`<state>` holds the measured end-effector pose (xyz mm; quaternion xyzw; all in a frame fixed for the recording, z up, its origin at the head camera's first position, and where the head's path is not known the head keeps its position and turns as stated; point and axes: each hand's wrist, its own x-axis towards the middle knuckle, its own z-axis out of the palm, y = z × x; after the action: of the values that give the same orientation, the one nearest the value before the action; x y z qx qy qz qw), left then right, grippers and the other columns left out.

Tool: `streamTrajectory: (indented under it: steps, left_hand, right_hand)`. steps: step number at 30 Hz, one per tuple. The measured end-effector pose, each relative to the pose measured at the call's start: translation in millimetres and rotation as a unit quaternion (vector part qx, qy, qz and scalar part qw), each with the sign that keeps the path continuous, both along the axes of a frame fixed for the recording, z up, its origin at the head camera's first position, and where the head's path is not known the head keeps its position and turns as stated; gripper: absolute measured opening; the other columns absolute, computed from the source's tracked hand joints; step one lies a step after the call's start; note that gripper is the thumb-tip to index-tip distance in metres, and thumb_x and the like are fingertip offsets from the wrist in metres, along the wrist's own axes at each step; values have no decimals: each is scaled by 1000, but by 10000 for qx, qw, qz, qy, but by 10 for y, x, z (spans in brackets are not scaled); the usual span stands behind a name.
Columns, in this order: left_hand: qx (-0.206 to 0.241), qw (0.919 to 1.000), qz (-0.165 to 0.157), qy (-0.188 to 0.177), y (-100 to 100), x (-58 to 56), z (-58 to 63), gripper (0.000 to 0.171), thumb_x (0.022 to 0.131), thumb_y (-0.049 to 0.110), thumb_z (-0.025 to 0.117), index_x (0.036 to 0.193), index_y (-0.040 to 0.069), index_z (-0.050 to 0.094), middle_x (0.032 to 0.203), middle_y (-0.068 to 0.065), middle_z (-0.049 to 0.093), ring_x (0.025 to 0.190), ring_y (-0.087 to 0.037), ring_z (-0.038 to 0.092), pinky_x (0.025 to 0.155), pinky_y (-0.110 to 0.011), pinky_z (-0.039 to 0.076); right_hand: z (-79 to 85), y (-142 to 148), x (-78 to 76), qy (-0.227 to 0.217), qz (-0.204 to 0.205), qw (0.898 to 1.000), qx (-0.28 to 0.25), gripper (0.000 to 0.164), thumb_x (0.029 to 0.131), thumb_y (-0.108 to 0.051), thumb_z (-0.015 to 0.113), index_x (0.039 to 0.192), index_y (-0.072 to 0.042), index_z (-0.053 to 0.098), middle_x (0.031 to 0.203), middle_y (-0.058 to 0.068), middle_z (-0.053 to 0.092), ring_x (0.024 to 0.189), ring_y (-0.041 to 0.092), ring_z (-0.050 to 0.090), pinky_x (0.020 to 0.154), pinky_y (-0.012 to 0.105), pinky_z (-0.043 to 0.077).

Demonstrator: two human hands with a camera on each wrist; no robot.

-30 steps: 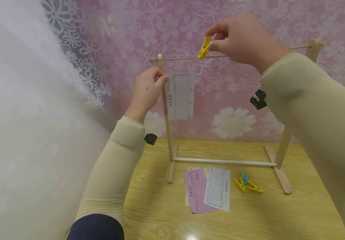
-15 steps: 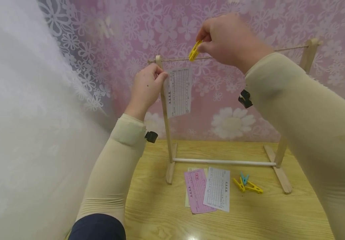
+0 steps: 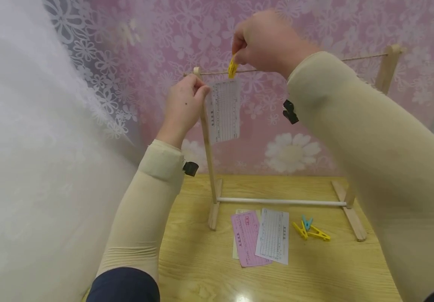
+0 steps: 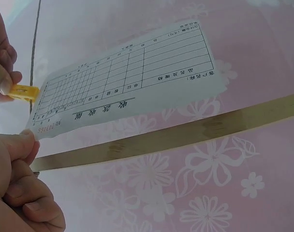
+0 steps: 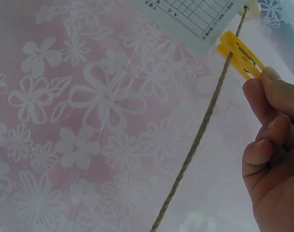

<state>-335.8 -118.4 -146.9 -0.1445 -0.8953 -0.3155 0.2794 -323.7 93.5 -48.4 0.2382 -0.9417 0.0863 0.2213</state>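
Near the left end of the rope (image 3: 248,71), the left hand (image 3: 185,102) pinches a paper slip (image 3: 225,110) by its upper left corner; the right hand (image 3: 266,42) pinches a yellow clothespin (image 3: 232,69) at the rope. The paper slip looks light, limp and easily creased, best held by an edge; the yellow clothespin seems stiff. Below is a wood-grain table (image 3: 201,262), on its far side a pink floral cloth (image 3: 294,153)

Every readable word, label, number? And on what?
"收款收据": heading, held white slip
"客户名称": same slip
"品名及规格": same slip
"单位": same slip
"数量": same slip
Its red number, other print: too small or blurred.
Pink slip, flat white slip, cream slip: too small.
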Motion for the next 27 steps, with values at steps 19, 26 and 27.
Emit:
streamTrajectory:
  steps: [19, 26, 27]
  left_hand:
    - [-328, 9987, 241, 308, -30, -46, -33, 21, 105, 34, 58, 109, 15, 64, 86, -2, 61, 72, -18, 54, 62, -30, 42]
    - [-317, 9988, 302, 233, -13, -54, -31, 22, 104, 36, 57, 110, 16, 64, 87, -1, 62, 73, -17, 54, 63, -29, 43]
    - [-336, 9987, 318, 224, -7, -54, -35, 23, 104, 37, 57, 110, 16, 64, 87, -1, 62, 73, -17, 54, 63, -29, 43]
  right_hand:
    - [-97, -211, -93, -353, 192, 9992, -16, 26, 105, -23, 58, 124, -10, 68, 120, 7, 66, 104, 24, 59, 90, 37, 52]
    - [-141, -212, -110, -260, 238, 9994, 42, 32, 106, -24, 54, 133, -10, 64, 122, 9, 66, 105, 25, 59, 90, 38, 52]
    - [-147, -208, -108, -252, 223, 9994, 57, 33, 106, -24, 54, 135, -11, 63, 123, 9, 65, 105, 25, 59, 91, 39, 52]
